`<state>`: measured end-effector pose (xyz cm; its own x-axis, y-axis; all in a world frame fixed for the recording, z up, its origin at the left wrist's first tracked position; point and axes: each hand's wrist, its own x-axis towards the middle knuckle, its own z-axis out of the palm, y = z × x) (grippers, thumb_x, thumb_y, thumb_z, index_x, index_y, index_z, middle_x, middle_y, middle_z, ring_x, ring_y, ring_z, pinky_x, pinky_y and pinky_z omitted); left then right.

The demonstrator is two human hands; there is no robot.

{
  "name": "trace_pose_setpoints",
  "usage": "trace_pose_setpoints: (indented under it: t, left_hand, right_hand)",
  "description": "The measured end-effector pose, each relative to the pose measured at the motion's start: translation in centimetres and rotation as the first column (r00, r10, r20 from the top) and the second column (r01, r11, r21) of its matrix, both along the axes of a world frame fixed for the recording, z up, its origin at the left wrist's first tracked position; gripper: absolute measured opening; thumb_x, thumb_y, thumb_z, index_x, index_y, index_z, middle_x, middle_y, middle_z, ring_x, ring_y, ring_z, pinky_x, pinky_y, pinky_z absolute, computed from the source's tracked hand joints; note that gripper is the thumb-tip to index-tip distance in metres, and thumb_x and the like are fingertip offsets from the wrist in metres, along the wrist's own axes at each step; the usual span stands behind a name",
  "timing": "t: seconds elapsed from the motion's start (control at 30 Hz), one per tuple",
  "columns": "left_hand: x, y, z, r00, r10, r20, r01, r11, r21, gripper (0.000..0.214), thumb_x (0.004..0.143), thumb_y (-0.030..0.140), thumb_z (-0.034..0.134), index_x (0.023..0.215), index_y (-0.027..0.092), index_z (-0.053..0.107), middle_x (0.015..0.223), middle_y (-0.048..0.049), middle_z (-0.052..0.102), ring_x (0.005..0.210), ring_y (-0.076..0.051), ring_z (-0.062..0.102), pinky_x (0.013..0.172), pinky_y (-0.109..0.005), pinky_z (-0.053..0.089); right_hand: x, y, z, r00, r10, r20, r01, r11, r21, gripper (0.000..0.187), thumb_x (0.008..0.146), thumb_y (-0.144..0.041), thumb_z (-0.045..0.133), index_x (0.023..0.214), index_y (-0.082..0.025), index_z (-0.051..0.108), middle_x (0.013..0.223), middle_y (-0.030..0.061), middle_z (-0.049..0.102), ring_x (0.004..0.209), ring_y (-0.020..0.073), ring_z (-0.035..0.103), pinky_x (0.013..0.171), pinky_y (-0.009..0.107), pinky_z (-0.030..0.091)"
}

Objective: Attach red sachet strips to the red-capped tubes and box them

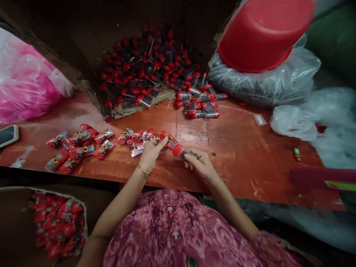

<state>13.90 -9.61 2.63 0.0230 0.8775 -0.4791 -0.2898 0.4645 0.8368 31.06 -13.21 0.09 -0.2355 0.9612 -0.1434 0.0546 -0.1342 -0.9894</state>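
My right hand [200,162] pinches a small clear tube with a red cap [181,151], its cap pointing left. My left hand [151,151] pinches a red printed sleeve packet [168,141] at the tube's cap end. Both hands meet over the red-brown table [239,148] near its front edge. A row of filled red packets [137,140] lies just left of my left hand. Further left sits a looser pile of the same packets [78,146].
A tipped cardboard box [83,55] at the back spills several red-capped tubes [144,70]; more tubes [201,104] lie beside it. A red basin [264,33] rests on a plastic bag at back right. A phone [8,135] lies far left. A box of packets [58,226] sits below left.
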Motion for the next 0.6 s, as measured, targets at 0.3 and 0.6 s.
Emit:
trace_pose_setpoints:
  t: [0.3,0.6]
  left_hand:
    - [-0.5,0.4,0.2,0.999,-0.033,0.032,0.037,0.991,-0.131,0.041,0.05,0.051,0.078,0.065,0.014,0.066,0.063,-0.0041,0.069,0.06,-0.013,0.063,0.058,-0.023,0.045]
    - [-0.6,0.2,0.8,0.996,-0.094,0.004,0.094,0.992,-0.082,0.046,0.041,0.054,0.08,0.057,0.013,0.064,0.06,-0.0046,0.067,0.06,-0.015,0.062,0.06,-0.025,0.046]
  right_hand:
    - [1.4,-1.0,-0.4,0.895,-0.162,0.416,-0.125,0.804,0.582,0.037,0.088,-0.028,0.044,0.124,-0.027,0.05,0.101,0.0072,0.059,0.088,0.0193,0.055,0.077,0.036,0.047]
    - [1.7,-0.3,-0.7,0.691,-0.352,0.631,-0.333,0.62,0.71,0.039,0.083,-0.014,0.047,0.118,-0.027,0.058,0.094,0.0067,0.049,0.08,0.0168,0.05,0.065,0.028,0.044]
